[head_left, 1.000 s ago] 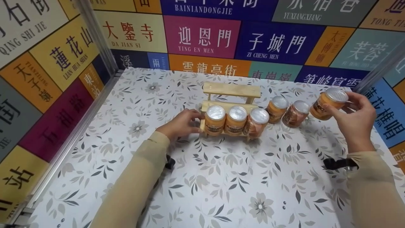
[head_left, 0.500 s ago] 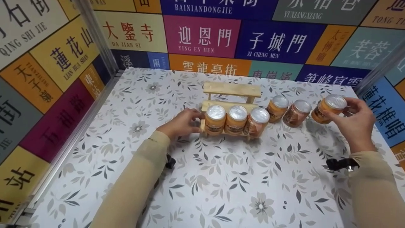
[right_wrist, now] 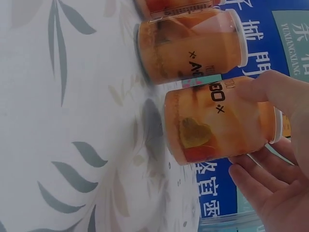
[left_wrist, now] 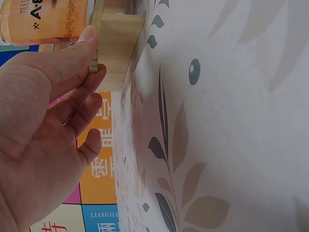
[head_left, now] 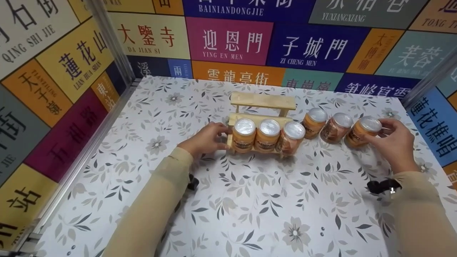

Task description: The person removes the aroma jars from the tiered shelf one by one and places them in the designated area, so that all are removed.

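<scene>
In the head view my right hand (head_left: 396,142) grips an orange can (head_left: 360,134) with a silver lid, thumb on one side and fingers on the other. A shadow shows by its base in the right wrist view, so it seems just off the table. Beside it on the left stand a pinkish can (head_left: 335,128) and another orange can (head_left: 314,123). My left hand (head_left: 209,139) pinches the left end of a small wooden rack (head_left: 262,101); in the left wrist view the thumb (left_wrist: 87,36) lies over its board. Two orange cans (head_left: 243,137) and a pinkish can (head_left: 291,139) stand on the rack's lower step.
The rack's upper step bears no cans. A white table (head_left: 242,214) with a leaf and flower pattern lies under everything. Panels with large printed characters (head_left: 228,39) rise behind and at both sides, with a clear edge strip (head_left: 114,46) at the left corner.
My right hand has lowered the orange can and brought it left, close to the pinkish can. The left hand keeps its hold on the rack, which has not moved.
</scene>
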Demonstrator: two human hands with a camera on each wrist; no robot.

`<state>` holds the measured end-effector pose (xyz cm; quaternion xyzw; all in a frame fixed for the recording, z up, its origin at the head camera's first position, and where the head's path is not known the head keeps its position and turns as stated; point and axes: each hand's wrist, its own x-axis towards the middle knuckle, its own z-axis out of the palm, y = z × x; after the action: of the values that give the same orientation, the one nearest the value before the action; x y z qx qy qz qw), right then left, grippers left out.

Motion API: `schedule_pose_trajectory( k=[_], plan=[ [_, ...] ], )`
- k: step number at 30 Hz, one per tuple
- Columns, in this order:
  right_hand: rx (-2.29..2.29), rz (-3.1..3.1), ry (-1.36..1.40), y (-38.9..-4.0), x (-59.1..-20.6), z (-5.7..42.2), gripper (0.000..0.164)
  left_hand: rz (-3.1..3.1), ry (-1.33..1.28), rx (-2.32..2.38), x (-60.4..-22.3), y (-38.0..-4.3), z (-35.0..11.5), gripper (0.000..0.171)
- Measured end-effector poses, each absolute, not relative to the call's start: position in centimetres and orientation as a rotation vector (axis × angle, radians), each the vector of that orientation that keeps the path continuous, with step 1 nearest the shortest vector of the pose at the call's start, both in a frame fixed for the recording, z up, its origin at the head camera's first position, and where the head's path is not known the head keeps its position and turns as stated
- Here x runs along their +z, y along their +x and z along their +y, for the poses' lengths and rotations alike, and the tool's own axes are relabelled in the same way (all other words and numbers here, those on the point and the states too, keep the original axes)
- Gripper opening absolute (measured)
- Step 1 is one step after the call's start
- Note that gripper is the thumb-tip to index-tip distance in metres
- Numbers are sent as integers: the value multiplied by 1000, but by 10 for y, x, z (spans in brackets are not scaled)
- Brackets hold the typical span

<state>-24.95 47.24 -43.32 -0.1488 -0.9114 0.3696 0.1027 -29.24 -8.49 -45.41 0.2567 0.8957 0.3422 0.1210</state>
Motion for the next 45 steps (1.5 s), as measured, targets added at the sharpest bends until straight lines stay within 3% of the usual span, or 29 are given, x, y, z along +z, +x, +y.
schedule_pose_trajectory(
  k=[19, 33, 45],
  plan=[
    [1080, -2732, -347, -243, -437, 463, 103, 2605, 725, 1042, -456, -291, -82, 57],
    [1072, -2390, -167, -229, -431, 411, 55, 2627, 796, 1024, -458, -293, -85, 51],
    [1221, -2391, 109, -221, -428, 361, 50, 2604, 727, 1046, -457, -292, -85, 54]
  ],
)
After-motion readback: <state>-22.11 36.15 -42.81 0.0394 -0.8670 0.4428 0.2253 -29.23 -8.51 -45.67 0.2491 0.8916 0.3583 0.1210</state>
